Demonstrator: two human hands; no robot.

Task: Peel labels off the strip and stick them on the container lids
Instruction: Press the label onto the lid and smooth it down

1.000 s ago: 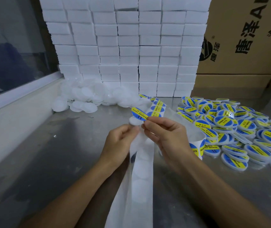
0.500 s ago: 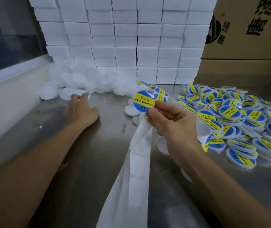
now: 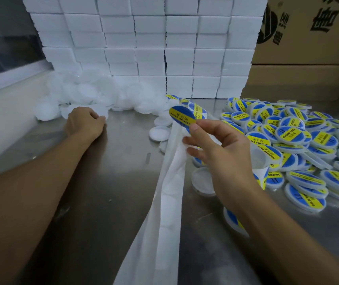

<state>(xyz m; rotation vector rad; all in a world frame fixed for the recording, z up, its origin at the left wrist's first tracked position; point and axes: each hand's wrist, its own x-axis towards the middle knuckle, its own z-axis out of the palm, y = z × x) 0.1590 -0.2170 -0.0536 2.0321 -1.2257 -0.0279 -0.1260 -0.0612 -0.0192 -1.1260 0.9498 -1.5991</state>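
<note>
Pinching the label (image 3: 182, 118) above its fingertips, right hand (image 3: 222, 149); left hand (image 3: 83, 122) seemingly grips a lid.

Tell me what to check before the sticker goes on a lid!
1. Sticker off the strip: ok, the right hand pinches a peeled label, clear of the backing strip.
2. Sticker not folded: ok, it looks flat.
3. Blank lid picked up: cannot tell, the left hand is curled at the edge of the white lid pile, but its fingers hide whatever is under them.
4. Lid near the sticker: not ok, the hands are far apart.
5. Room on the table: ok.
</note>
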